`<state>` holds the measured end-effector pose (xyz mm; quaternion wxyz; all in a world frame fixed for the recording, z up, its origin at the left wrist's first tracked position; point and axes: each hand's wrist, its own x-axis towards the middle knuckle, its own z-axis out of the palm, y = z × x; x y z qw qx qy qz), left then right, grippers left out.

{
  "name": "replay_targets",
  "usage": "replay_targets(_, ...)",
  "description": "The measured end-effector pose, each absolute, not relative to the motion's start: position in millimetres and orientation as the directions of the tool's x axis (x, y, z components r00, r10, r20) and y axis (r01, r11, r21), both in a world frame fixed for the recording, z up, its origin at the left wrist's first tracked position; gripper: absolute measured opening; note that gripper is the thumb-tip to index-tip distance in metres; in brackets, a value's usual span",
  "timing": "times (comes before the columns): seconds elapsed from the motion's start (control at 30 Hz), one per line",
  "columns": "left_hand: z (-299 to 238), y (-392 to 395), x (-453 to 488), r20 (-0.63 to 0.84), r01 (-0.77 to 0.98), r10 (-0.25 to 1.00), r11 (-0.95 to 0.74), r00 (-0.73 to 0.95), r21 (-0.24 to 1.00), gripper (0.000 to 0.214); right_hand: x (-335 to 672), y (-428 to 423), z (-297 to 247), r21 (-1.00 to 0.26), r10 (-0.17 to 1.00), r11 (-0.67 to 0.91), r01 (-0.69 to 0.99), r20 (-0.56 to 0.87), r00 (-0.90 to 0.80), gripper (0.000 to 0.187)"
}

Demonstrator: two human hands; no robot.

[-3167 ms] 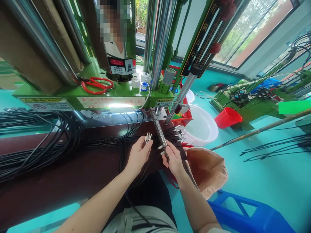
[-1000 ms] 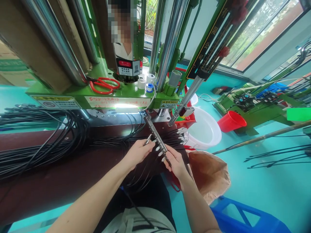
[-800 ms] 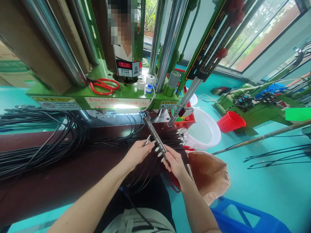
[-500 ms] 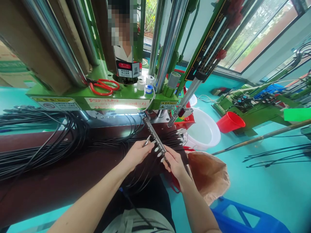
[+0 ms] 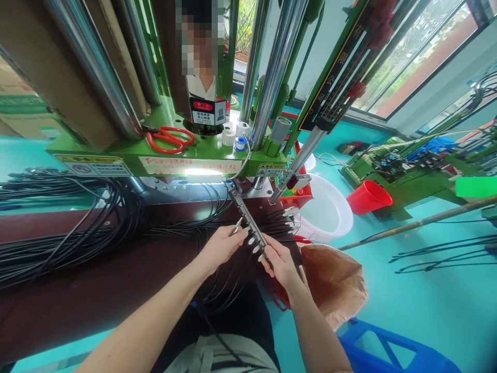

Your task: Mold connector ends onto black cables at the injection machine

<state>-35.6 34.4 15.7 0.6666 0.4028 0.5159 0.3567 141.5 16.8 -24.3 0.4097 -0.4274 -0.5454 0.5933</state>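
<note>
A long narrow metal bar [image 5: 245, 211] with several pale cable connectors [image 5: 256, 248] along its near side slants across the table's front. My right hand [image 5: 279, 261] is closed around the bar's lower end. My left hand [image 5: 223, 246] is closed in a pinch beside the bar's middle. A small slim metal tool [image 5: 237, 226] sticks up from its grip, and the fingertips meet a connector; the tool's kind is hidden. Thin black cables [image 5: 229, 287] hang below the bar between my arms.
The green press [image 5: 165, 160] stands just ahead, with red-handled scissors [image 5: 171, 140] and tape rolls [image 5: 239, 143] on it. Bundled black cables [image 5: 116, 223] lie left. A white tub [image 5: 330, 228], brown paper bag [image 5: 337, 280] and blue plastic stool [image 5: 388, 344] stand right. A person [image 5: 202, 83] is behind the press.
The whole view has shifted slightly, so the press appears a little farther right. Both hands keep their grips, and the bar has barely moved.
</note>
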Motion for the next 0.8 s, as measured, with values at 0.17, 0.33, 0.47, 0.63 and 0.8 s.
replay_targets(0.17,9,33,-36,-0.339,-0.061,0.927,0.352,0.162,0.934,0.031,137,15,-21,-0.994,0.951,-0.063,0.093,-0.088,-0.297,0.045)
replay_targets(0.33,2,29,-29,-0.188,-0.205,0.981,0.175,-0.044,0.963,0.024,136,16,-16,-0.994,0.963,-0.105,-0.013,-0.098,-0.25,0.046)
replay_targets(0.47,0,24,-28,-0.139,-0.293,0.942,0.046,-0.306,0.955,0.025,137,17,-15,-0.993,0.964,-0.116,-0.033,-0.104,-0.243,0.047)
replay_targets(0.63,2,23,-44,-0.184,-0.344,0.944,0.083,-0.274,0.935,0.026,139,18,-19,-0.991,0.959,-0.124,-0.054,-0.106,-0.262,0.047)
replay_targets(0.8,3,30,-46,-0.307,-0.391,0.951,0.278,-0.014,0.877,0.027,140,17,-20,-0.994,0.954,-0.104,-0.035,-0.09,-0.285,0.045)
